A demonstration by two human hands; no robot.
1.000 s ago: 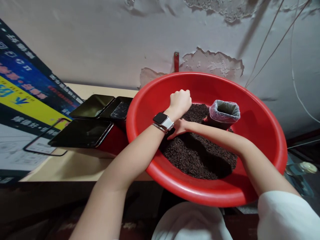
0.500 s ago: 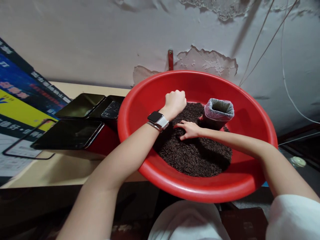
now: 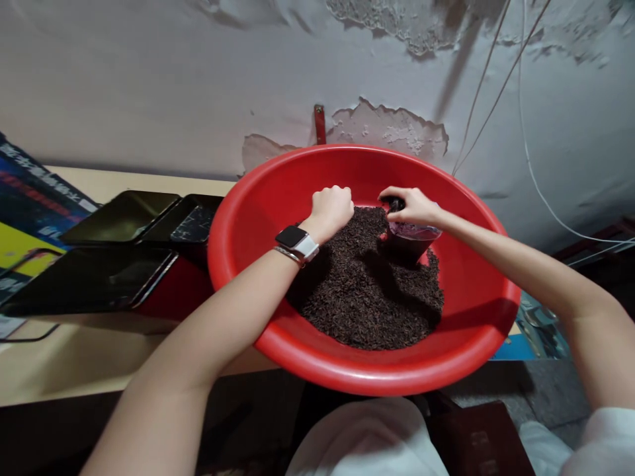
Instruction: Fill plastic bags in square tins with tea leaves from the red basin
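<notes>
A wide red basin (image 3: 367,382) holds a heap of dark, loose, grain-like pieces (image 3: 364,297). My left hand (image 3: 331,210), with a watch on its wrist, is a closed fist over the left back of the heap; what it holds, if anything, is hidden. My right hand (image 3: 414,206) is above the mouth of a dark container lined with a clear plastic bag (image 3: 409,243), its curled fingers around some of the dark pieces (image 3: 395,203). The container stands in the basin at the right back of the heap and my hand covers most of its opening.
Dark-topped boxes (image 3: 94,277) stand on a pale table (image 3: 59,370) left of the basin. A printed poster (image 3: 34,192) is at the far left. Cords (image 3: 483,106) hang by the peeling wall behind. A brown object (image 3: 479,439) is below the basin at right.
My right hand has risen from the heap, moved right to the lined container's mouth and closed around dark pieces. My left fist stays over the heap. The whole view has shifted slightly.
</notes>
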